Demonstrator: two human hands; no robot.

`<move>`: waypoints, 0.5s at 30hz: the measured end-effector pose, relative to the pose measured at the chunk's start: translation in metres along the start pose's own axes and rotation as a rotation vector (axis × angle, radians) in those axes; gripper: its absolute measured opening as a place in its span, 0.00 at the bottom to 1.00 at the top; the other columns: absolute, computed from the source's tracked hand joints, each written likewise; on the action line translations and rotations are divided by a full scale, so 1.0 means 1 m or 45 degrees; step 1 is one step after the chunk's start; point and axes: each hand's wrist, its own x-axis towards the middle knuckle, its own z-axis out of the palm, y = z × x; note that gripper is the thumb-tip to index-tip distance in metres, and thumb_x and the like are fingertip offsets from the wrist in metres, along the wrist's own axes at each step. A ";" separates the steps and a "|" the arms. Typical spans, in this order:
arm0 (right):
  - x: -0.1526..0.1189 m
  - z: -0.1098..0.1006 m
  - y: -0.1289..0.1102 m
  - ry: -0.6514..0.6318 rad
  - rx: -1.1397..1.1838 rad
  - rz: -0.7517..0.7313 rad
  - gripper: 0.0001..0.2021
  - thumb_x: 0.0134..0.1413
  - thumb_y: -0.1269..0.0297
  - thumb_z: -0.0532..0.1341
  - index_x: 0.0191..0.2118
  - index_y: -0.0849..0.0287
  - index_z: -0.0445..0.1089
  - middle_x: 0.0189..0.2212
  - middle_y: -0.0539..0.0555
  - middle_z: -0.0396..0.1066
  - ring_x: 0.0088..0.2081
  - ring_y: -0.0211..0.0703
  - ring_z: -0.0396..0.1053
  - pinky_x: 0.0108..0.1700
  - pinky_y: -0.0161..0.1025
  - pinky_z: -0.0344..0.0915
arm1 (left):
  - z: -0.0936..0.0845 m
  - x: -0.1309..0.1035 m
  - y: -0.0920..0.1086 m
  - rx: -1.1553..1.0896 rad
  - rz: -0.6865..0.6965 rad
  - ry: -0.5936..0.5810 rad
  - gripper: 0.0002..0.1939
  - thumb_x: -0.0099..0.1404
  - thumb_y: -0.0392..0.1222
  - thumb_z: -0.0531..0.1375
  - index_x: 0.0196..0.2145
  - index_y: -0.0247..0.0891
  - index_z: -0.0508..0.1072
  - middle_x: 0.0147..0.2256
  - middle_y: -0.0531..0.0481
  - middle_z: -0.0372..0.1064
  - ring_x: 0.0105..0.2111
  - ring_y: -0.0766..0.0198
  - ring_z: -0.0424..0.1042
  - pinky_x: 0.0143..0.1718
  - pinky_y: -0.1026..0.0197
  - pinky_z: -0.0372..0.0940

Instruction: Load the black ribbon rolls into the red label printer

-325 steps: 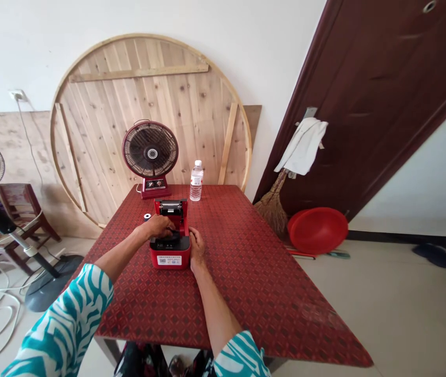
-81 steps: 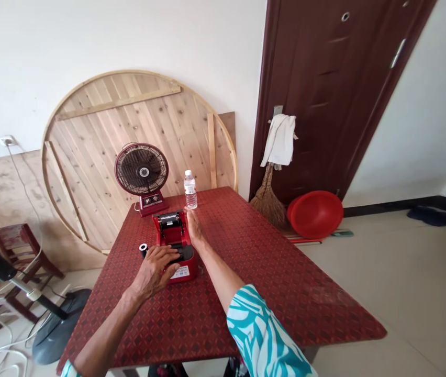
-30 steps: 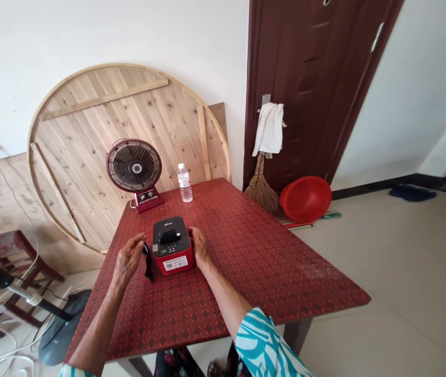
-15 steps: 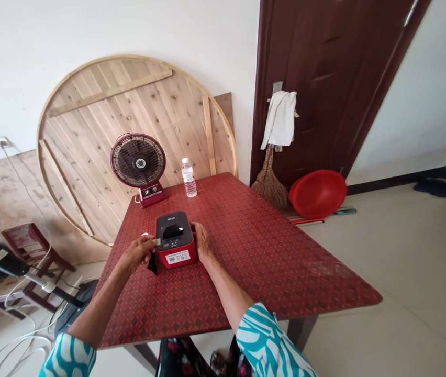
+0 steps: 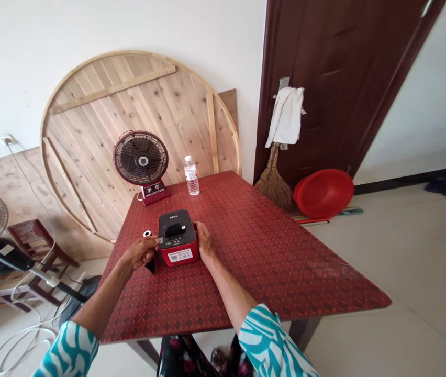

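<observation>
A small printer (image 5: 177, 241), red below with a black top and a white label on its front, sits on the table. My right hand (image 5: 204, 242) is against its right side, steadying it with the fingers wrapped along the edge. At the top left edge, my left hand (image 5: 140, 252) is pinched, its fingertips touching the casing. From beneath that hand hangs a black cloth-like piece (image 5: 151, 264), partly hidden by the fingers. A small white-ended roll (image 5: 147, 233) shows just behind my left hand.
On the red patterned table (image 5: 266, 262) stand a small fan (image 5: 141, 161) and a water bottle (image 5: 192, 178) farther back. A round wooden board (image 5: 105, 125) leans on the wall. Right of the table are a broom (image 5: 273, 183) and a red basin (image 5: 325, 193); cables (image 5: 22, 345) lie at left.
The view has shifted slightly, so everything sits a little farther right. Both hands stay at the printer; the white-ended roll shows more clearly behind my left hand.
</observation>
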 end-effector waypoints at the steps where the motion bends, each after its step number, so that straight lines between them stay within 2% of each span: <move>1: 0.000 0.000 0.000 -0.003 -0.012 -0.010 0.23 0.56 0.43 0.51 0.40 0.54 0.75 0.43 0.54 0.77 0.48 0.49 0.70 0.54 0.45 0.61 | 0.000 0.001 -0.001 -0.008 0.002 0.005 0.18 0.48 0.45 0.69 0.26 0.37 0.62 0.17 0.62 0.60 0.09 0.80 0.49 0.10 0.73 0.40; 8: 0.001 0.000 -0.003 -0.033 -0.062 -0.023 0.23 0.57 0.46 0.49 0.40 0.53 0.75 0.43 0.54 0.76 0.48 0.48 0.69 0.53 0.43 0.62 | -0.003 0.006 -0.006 -0.038 -0.014 0.001 0.14 0.50 0.41 0.66 0.27 0.37 0.62 0.17 0.62 0.59 0.09 0.80 0.50 0.10 0.72 0.40; 15: -0.001 -0.002 -0.009 -0.056 -0.068 -0.044 0.23 0.57 0.46 0.49 0.40 0.53 0.76 0.43 0.54 0.76 0.48 0.48 0.69 0.53 0.43 0.62 | -0.001 0.004 -0.002 0.076 0.066 0.086 0.18 0.47 0.43 0.67 0.32 0.37 0.64 0.18 0.62 0.63 0.10 0.78 0.51 0.11 0.71 0.41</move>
